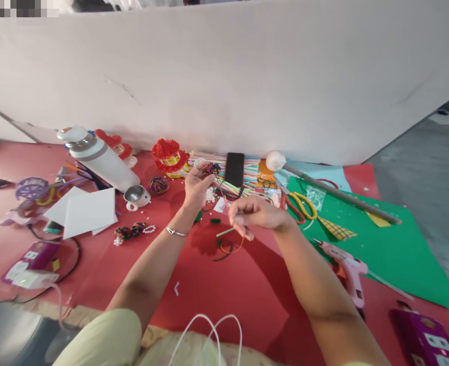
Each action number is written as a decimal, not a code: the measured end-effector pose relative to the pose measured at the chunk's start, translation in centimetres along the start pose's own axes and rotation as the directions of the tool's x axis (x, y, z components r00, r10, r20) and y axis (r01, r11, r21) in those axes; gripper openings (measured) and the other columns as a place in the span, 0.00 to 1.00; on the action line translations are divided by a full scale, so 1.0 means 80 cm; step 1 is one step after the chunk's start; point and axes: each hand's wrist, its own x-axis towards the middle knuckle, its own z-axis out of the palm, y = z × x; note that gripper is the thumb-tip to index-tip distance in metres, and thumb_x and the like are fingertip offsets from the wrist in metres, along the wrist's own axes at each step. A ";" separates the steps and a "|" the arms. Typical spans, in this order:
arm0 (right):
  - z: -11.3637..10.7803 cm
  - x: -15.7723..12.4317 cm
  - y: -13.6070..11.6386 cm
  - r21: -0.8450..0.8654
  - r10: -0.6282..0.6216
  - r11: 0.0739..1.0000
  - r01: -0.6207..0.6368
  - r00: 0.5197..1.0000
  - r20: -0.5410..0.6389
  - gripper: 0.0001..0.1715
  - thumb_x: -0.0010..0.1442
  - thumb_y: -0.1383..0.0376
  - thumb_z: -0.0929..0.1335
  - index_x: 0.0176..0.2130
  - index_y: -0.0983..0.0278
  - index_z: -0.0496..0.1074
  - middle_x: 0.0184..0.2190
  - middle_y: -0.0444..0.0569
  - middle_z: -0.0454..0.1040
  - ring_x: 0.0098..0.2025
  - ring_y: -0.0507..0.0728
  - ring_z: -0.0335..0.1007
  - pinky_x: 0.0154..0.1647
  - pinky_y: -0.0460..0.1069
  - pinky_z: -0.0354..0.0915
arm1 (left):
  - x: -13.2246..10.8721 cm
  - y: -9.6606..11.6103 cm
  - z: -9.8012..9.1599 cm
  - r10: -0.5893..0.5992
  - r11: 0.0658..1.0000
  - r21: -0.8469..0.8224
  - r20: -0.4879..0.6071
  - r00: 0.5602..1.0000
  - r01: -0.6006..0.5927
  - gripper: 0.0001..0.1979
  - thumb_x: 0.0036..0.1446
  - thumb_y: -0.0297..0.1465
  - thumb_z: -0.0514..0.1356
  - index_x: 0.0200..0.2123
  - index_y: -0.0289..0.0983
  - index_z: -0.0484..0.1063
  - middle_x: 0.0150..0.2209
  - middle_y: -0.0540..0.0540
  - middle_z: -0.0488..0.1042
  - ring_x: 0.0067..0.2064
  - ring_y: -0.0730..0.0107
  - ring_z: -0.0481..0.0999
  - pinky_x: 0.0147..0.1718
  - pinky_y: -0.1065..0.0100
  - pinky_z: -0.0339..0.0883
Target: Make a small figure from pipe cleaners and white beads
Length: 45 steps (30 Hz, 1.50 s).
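Observation:
My left hand (197, 185) is raised over the red tabletop, fingers closed on a small bundle of dark multicoloured yarn (213, 169). From the bundle a yarn strand (224, 195) runs to my right hand (257, 214), whose fingers pinch it. Its loose tail (232, 249) curls down onto the table, green and orange. Left of my left wrist lies a braided multicoloured yarn piece (131, 231) with white beads. Behind it sits a ball of the same yarn (159, 185). Small white beads (210, 194) lie just beyond my hands.
A white bottle (102, 160), its cup (136, 195) and white cards (89, 211) stand or lie left. A phone (234, 169) rests on pipe cleaners (205, 158) behind. Rightward lie scissors (302, 203), a pink glue gun (348, 267), a stick (342, 194) and green sheet (395, 254).

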 end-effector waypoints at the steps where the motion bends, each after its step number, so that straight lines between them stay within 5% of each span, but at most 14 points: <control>1: -0.003 -0.001 -0.003 0.045 -0.116 0.992 0.120 0.990 -0.076 0.16 0.64 0.54 0.75 0.38 0.63 0.73 0.22 0.40 0.73 0.19 0.48 0.68 0.20 0.43 0.67 | -0.002 0.001 0.000 -0.025 1.000 0.018 0.034 0.999 0.024 0.26 0.44 0.28 0.72 0.50 0.40 0.77 0.45 0.47 0.79 0.33 0.74 0.78 0.25 0.75 0.73; 3: -0.011 -0.003 -0.009 0.107 -0.315 0.928 0.358 0.904 -0.287 0.16 0.61 0.54 0.77 0.36 0.60 0.72 0.19 0.37 0.66 0.23 0.50 0.70 0.22 0.42 0.66 | -0.008 0.002 0.001 -0.107 0.993 0.063 0.129 0.986 0.099 0.26 0.45 0.28 0.72 0.51 0.39 0.78 0.46 0.45 0.80 0.33 0.72 0.80 0.22 0.76 0.71; 6: -0.031 -0.006 -0.017 0.099 -0.432 0.810 0.578 0.703 -0.565 0.18 0.55 0.56 0.80 0.36 0.56 0.71 0.19 0.37 0.60 0.34 0.52 0.74 0.28 0.42 0.70 | -0.022 -0.001 0.007 -0.238 0.970 0.106 0.279 0.930 0.217 0.25 0.46 0.29 0.72 0.51 0.37 0.79 0.45 0.44 0.81 0.31 0.70 0.81 0.20 0.74 0.73; 9: -0.053 -0.009 -0.016 0.009 -0.464 0.751 0.660 0.537 -0.705 0.15 0.57 0.55 0.78 0.37 0.55 0.71 0.21 0.37 0.60 0.37 0.51 0.75 0.34 0.44 0.74 | -0.035 -0.004 0.015 -0.316 0.948 0.090 0.371 0.873 0.305 0.26 0.46 0.31 0.74 0.52 0.37 0.79 0.43 0.44 0.82 0.35 0.64 0.83 0.22 0.72 0.75; 11: -0.064 -0.010 -0.013 -0.028 -0.459 0.752 0.659 0.493 -0.739 0.12 0.59 0.55 0.77 0.37 0.54 0.72 0.21 0.37 0.60 0.38 0.52 0.75 0.38 0.45 0.76 | -0.042 -0.004 0.019 -0.364 0.929 0.088 0.395 0.843 0.360 0.27 0.48 0.33 0.74 0.53 0.37 0.79 0.42 0.43 0.83 0.37 0.60 0.85 0.22 0.72 0.75; 18: -0.077 -0.010 -0.007 -0.066 -0.451 0.724 0.686 0.399 -0.799 0.10 0.60 0.57 0.77 0.36 0.55 0.74 0.22 0.37 0.65 0.43 0.53 0.78 0.59 0.53 0.74 | -0.047 -0.002 0.024 -0.561 0.816 0.128 0.415 0.717 0.564 0.22 0.52 0.32 0.72 0.51 0.34 0.79 0.38 0.39 0.84 0.36 0.55 0.86 0.22 0.70 0.76; 22: -0.083 -0.004 0.000 -0.066 -0.430 0.741 0.669 0.397 -0.811 0.12 0.58 0.57 0.79 0.34 0.57 0.74 0.23 0.37 0.68 0.41 0.52 0.78 0.60 0.54 0.73 | -0.050 0.004 0.029 -0.586 0.770 0.082 0.486 0.649 0.633 0.23 0.52 0.31 0.72 0.52 0.34 0.79 0.40 0.38 0.84 0.42 0.53 0.86 0.24 0.71 0.77; 25: -0.083 0.001 0.005 -0.075 -0.421 0.759 0.647 0.398 -0.815 0.13 0.57 0.58 0.79 0.33 0.58 0.74 0.24 0.38 0.69 0.40 0.52 0.78 0.57 0.52 0.74 | -0.053 0.008 0.032 -0.559 0.803 0.114 0.484 0.673 0.585 0.30 0.47 0.26 0.75 0.55 0.36 0.78 0.36 0.41 0.83 0.38 0.59 0.86 0.25 0.73 0.76; 31: -0.079 0.002 0.004 -0.055 -0.384 0.791 0.610 0.423 -0.821 0.16 0.54 0.56 0.80 0.32 0.58 0.72 0.23 0.37 0.66 0.36 0.52 0.76 0.54 0.52 0.76 | -0.058 0.005 0.036 -0.531 0.847 0.198 0.370 0.763 0.493 0.28 0.49 0.38 0.75 0.53 0.35 0.79 0.32 0.43 0.83 0.27 0.67 0.81 0.19 0.73 0.72; 34: -0.080 0.001 0.002 -0.084 -0.386 0.789 0.609 0.384 -0.839 0.17 0.53 0.55 0.80 0.32 0.58 0.72 0.23 0.38 0.65 0.36 0.52 0.75 0.53 0.52 0.77 | -0.058 0.004 0.036 -0.532 0.847 0.220 0.337 0.777 0.484 0.25 0.48 0.40 0.76 0.48 0.34 0.81 0.32 0.43 0.83 0.24 0.69 0.80 0.21 0.71 0.75; 37: -0.084 0.000 0.003 -0.123 -0.387 0.796 0.593 0.341 -0.857 0.17 0.54 0.54 0.80 0.33 0.57 0.72 0.23 0.38 0.66 0.37 0.53 0.76 0.55 0.53 0.76 | -0.057 0.003 0.035 -0.536 0.844 0.199 0.367 0.761 0.498 0.25 0.50 0.43 0.75 0.48 0.35 0.82 0.33 0.42 0.83 0.27 0.65 0.82 0.21 0.69 0.75; 42: -0.089 -0.004 0.006 -0.212 -0.401 0.863 0.458 0.368 -0.839 0.20 0.55 0.48 0.78 0.35 0.57 0.73 0.23 0.38 0.65 0.34 0.52 0.74 0.43 0.49 0.76 | -0.056 0.004 0.033 -0.497 0.862 0.152 0.447 0.744 0.484 0.26 0.49 0.39 0.76 0.51 0.38 0.81 0.41 0.40 0.84 0.33 0.61 0.84 0.22 0.70 0.75; 45: -0.088 -0.010 0.007 -0.389 -0.475 0.876 0.286 0.374 -0.796 0.19 0.57 0.47 0.77 0.35 0.59 0.76 0.25 0.40 0.69 0.32 0.51 0.71 0.37 0.47 0.71 | -0.051 0.002 0.031 -0.405 0.914 0.172 0.401 0.822 0.366 0.25 0.44 0.33 0.78 0.48 0.36 0.82 0.40 0.41 0.84 0.37 0.62 0.84 0.28 0.69 0.77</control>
